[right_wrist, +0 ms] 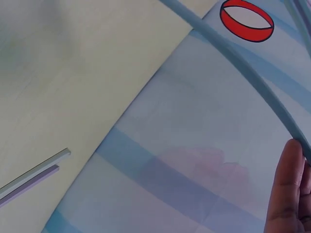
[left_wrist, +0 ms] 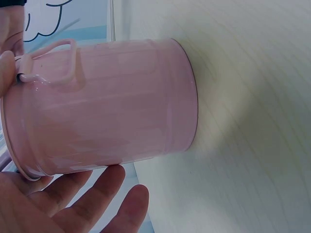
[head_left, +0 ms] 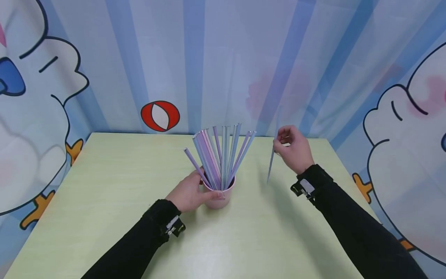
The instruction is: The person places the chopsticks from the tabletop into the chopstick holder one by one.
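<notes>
My left hand [head_left: 189, 192] holds a pink pail [head_left: 218, 199] near its rim, thumb at the front and fingers around the far side. In the left wrist view, the pail [left_wrist: 112, 102] shows a small wire handle on its side, and its base is on the table. Pastel purple, blue, pink and pale straws [head_left: 223, 155] fan upward out of it. To the right of the pail, my right hand [head_left: 294, 149] pinches one thin blue straw [head_left: 270, 166] above the table. That blue straw [right_wrist: 243, 65] looks bent in the right wrist view.
A light wooden table [head_left: 122, 174] reaches to a striped blue backdrop [head_left: 223, 58] printed with cartoon figures and a red-and-white ball [head_left: 160, 116]. The right wrist view also shows a pale straw [right_wrist: 36, 170] beside a purple straw [right_wrist: 29, 185] over the tabletop.
</notes>
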Available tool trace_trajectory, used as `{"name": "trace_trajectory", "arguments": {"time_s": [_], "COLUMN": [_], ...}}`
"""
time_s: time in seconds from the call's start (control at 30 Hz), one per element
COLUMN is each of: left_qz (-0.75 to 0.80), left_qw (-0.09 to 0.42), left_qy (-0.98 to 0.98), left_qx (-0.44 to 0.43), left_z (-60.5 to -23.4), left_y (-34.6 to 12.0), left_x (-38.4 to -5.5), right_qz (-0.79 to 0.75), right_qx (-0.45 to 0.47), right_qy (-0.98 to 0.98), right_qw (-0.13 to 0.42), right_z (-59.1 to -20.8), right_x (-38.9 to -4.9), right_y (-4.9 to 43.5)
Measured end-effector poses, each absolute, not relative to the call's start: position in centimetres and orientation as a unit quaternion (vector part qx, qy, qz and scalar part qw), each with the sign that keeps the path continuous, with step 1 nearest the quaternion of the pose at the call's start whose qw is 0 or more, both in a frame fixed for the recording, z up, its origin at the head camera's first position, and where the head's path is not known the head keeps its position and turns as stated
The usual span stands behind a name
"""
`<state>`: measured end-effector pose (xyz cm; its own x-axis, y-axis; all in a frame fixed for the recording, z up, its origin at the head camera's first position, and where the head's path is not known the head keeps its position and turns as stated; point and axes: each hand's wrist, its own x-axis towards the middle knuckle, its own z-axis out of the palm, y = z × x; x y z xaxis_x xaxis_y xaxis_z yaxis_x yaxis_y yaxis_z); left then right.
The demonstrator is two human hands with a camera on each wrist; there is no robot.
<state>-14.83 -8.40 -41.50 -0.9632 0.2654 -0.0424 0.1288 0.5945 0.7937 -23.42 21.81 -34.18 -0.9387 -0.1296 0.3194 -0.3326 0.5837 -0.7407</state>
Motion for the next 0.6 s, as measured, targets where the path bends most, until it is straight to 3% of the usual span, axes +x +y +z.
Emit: {"name": "trace_trajectory", "arguments": {"time_s": [0.6], "left_qz": [0.425], "left_qw": [0.081], "left_qy": [0.895], "left_qx": [0.108], "left_z": [-41.5], "left_y": [-8.5], "left_x": [-14.9], "right_qz": [0.592], "right_qx": [0.183], "right_qy": [-0.771], "right_qw": [0.147], "right_z": [-30.9], "right_x": [-21.1], "right_y": [17.7]}}
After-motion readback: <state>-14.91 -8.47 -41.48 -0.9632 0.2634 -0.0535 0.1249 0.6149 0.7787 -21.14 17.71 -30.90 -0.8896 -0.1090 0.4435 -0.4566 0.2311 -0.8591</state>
